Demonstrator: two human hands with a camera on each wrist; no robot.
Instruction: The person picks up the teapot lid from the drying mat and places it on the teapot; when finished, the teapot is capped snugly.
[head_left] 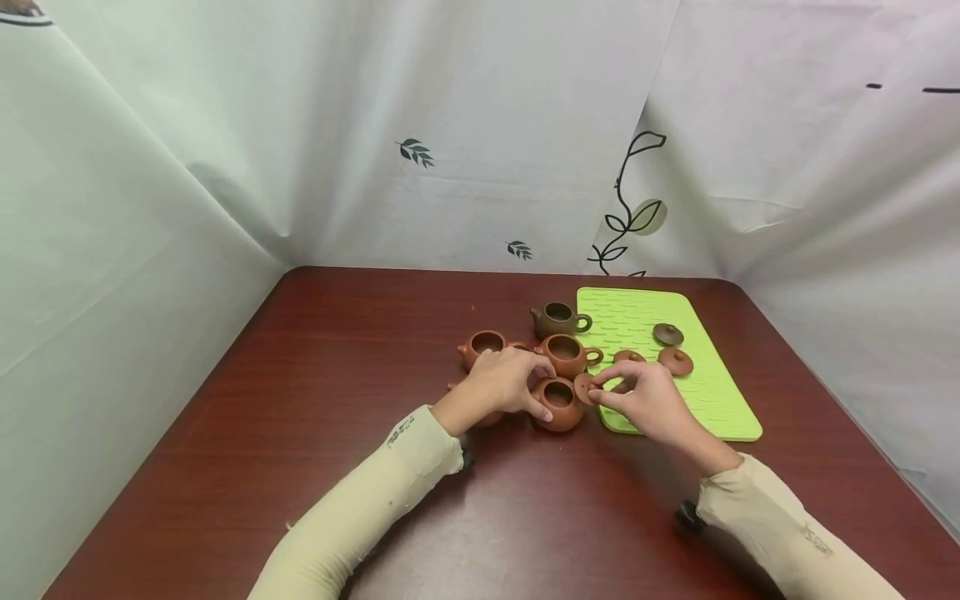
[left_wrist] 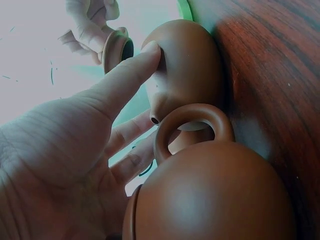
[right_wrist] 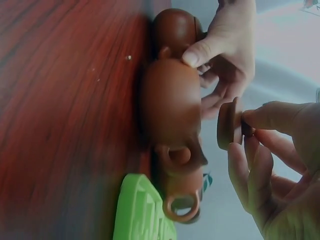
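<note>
A reddish-brown clay teapot (head_left: 558, 405) without its lid stands at the front of a group of small teapots. My left hand (head_left: 510, 381) steadies it, the thumb at its rim and the fingers reaching round the far side beside the spout (left_wrist: 159, 106). My right hand (right_wrist: 280, 165) pinches a round clay lid (right_wrist: 229, 125) by its knob. The lid is tilted on edge, just right of the teapot's opening and apart from it. Another brown teapot (left_wrist: 215, 195), its looped handle toward the held one, sits below my left palm.
Behind stand a brown teapot (head_left: 564, 354), a dark teapot (head_left: 558, 319) and one at the left (head_left: 483, 343), all with bare openings. On the green mat (head_left: 712, 408) at the right lie a dark lid (head_left: 667, 334) and brown lids (head_left: 676, 361). White curtains (head_left: 480, 125) surround the table.
</note>
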